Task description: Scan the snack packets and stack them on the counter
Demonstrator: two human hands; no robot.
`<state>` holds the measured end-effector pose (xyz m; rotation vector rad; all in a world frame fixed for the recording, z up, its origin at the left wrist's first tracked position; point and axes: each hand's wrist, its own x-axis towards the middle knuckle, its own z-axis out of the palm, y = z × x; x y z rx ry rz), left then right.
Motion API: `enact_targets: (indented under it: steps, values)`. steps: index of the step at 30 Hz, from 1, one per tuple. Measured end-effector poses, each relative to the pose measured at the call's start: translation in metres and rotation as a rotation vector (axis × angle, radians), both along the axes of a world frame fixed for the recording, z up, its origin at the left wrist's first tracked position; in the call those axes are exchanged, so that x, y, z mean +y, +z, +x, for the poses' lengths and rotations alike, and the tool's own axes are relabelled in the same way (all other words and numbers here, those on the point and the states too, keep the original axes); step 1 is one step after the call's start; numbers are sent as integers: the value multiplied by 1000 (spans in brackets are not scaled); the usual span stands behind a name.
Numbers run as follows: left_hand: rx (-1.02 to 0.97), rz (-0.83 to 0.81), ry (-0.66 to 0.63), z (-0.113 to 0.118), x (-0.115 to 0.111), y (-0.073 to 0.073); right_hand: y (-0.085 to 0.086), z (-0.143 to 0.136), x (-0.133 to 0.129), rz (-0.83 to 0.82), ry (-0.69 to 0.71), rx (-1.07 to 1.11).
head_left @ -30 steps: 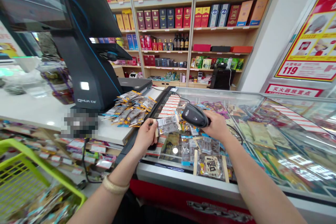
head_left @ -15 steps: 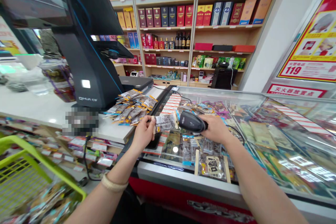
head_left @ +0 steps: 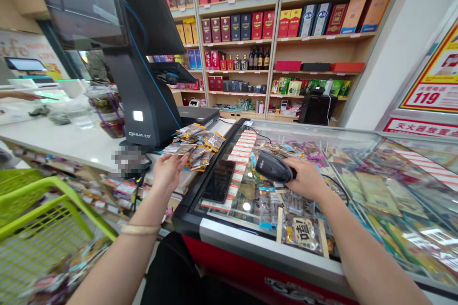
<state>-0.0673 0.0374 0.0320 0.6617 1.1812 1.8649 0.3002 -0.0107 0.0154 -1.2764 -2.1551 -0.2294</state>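
Note:
My right hand (head_left: 308,178) is wrapped round the handle of a black barcode scanner (head_left: 272,167), whose head points left above the glass-topped counter. My left hand (head_left: 168,171) is at the near left edge of a pile of small snack packets (head_left: 202,145), beside the cash register. Its fingers are pinched at a snack packet (head_left: 178,148), which they partly cover. Between the hands, a black phone (head_left: 219,181) lies on the glass. A larger snack bag (head_left: 301,232) rests near the counter's front edge.
The cash register (head_left: 143,90) stands on the white counter (head_left: 71,145) to the left. A green shopping basket (head_left: 46,219) with packets in it is at lower left. The scanner's cable (head_left: 336,184) trails across the glass. Another person's hand (head_left: 21,95) shows at far left.
My left hand has moved left from near the scanner to the packet pile, uncovering the phone. The packet it held before the scanner is gone from there. The scanner stays in my right hand.

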Motion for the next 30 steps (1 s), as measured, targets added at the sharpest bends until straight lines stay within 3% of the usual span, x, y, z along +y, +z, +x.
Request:
enact_targets:
  steps: [4, 10, 12, 14, 16, 19, 22, 25, 30]
  values:
    - [31, -27, 77, -6, 8, -4, -1, 1, 0, -19, 2, -2]
    - [311, -106, 261, -21, 20, -15, -1, 3, 2, -26, -10, 8]
    - [457, -46, 364, -17, 16, -19, -1, 3, 2, -15, -24, 15]
    - [593, 72, 362, -1, 4, -22, 1, 4, 1, 0, -33, 32]
    - [698, 169, 144, 26, -14, -24, 3, 4, 1, 10, -42, 52]
    - [892, 174, -465, 74, -47, -25, 6, 4, 1, -2, -52, 62]
    - [1153, 242, -844, 116, -76, -26, 7, 4, 1, -15, -57, 53]
    - [1286, 276, -994, 145, -92, -29, 8, 2, 2, -25, -62, 32]
    - [1283, 213, -1007, 171, -100, -39, 9, 1, 1, -31, -70, 34]
